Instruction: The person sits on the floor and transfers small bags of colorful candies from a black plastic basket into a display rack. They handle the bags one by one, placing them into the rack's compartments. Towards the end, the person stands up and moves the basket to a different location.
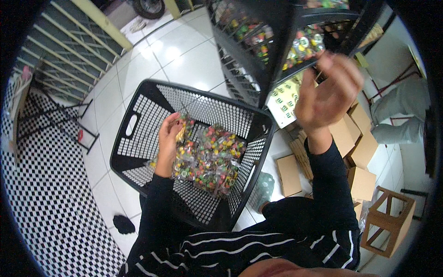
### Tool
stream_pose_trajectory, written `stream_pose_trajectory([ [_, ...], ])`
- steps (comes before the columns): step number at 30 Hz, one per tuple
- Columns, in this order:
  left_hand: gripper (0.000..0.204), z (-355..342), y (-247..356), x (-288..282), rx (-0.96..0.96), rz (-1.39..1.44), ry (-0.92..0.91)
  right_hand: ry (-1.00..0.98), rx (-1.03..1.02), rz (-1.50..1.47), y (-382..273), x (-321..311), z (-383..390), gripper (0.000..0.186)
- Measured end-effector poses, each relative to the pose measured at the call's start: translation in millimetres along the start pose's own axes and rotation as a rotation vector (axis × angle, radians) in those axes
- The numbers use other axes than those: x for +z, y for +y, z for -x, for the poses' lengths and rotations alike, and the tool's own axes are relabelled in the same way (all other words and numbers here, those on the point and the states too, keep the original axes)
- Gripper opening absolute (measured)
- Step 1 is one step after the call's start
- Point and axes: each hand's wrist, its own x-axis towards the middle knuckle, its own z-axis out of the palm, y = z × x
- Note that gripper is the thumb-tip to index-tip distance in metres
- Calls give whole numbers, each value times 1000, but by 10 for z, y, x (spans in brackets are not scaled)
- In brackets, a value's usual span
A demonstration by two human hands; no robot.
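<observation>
Inside a large black plastic basket (131, 159) lies a heap of small clear packets (212, 159) filled with colourful pieces that look like wrapped sweets. My left hand (169, 141) reaches over the basket's left side, its fingers closed on one such packet (186, 127). Raised at the right, my right hand (330, 92) is blurred by motion; thumb and fingers look apart, with nothing visible between them. Just beyond it stand black crates (281, 51) holding more colourful packets (302, 46).
Cardboard boxes (362, 152) and a flat cardboard piece (288, 175) lie at the right, near a brown wooden frame (390, 221). A folding metal gate (69, 55) stands at the far left. Checkered cloth (50, 198) spreads at the left; a black item (123, 224) lies on the tiles.
</observation>
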Motion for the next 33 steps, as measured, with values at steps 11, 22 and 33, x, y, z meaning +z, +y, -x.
stream_pose_trajectory([
  [11,29,-197,-554,-424,-51,-214,49,-1149,165,-436,-704,1679,929,22],
  [22,31,-209,-846,-801,-170,-136,336,-1916,245,-314,-696,2308,3416,18],
  [33,56,-175,-674,-728,-543,-36,272,-2019,543,-357,-869,3044,3386,52],
])
